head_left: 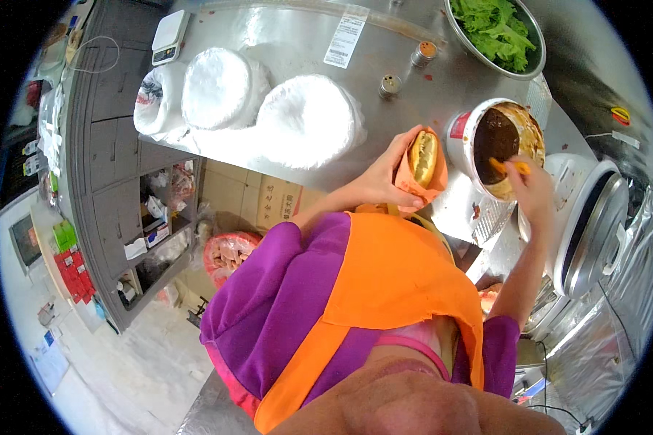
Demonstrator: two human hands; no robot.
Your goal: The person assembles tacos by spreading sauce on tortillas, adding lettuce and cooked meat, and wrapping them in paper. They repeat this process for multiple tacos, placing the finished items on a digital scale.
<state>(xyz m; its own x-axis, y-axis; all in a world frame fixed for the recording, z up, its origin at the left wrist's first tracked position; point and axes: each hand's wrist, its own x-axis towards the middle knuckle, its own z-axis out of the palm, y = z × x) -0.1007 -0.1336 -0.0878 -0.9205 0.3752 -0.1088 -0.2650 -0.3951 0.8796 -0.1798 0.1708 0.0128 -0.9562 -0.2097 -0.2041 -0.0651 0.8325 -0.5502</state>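
On the steel counter (297, 36), left hand (384, 177) grips a bun (423, 157) in orange paper; right hand (533, 190) pinches a spoon (508, 166) over the sauce tub (463, 138).

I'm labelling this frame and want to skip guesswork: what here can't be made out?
Head view only:
- Yellow utensil in the right hand: its working end is sunk in the brown sauce of the white tub.
- Bun in orange wrapper: the left hand covers the underside; filling is not visible.
- Rice cooker: open lid hides the inside.
- Shelf items at left: too small and bent by the fisheye rim.
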